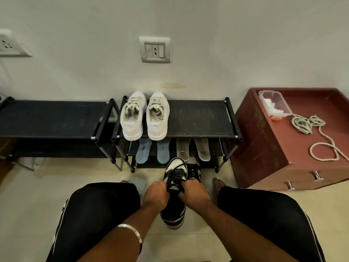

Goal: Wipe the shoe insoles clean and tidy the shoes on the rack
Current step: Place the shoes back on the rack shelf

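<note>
Landmark: the black shoe rack (196, 118) against the wall.

Progress, judged from the layout. White pair (144, 115) stands on the rack's top shelf, toes to the wall, heels at the front edge, side by side; this pair looks tidied, though whether its insoles are back in cannot be told. On the shelf below, four insoles lie out: two blue insoles (152, 150) under the white pair, two grey insoles (193, 149) to their right. They appear out for wiping or drying; not yet returned to any shoe. No cloth seen in either hand.

Black-and-white shoe (174, 188) is in front of the rack, off the shelves, held above the floor between the person's knees. Toe points to the rack, white toe cap, black laces, white-and-black sole at the heel. A second dark shoe (193, 172) sits just behind it, mostly hidden.

Hands: left hand (155, 194) and right hand (194, 193) are close together, each with fingers curled on the shoe at the laces and collar, one per side.

Left to do, as I read it: refit the insoles, shelve the dark pair.
</note>
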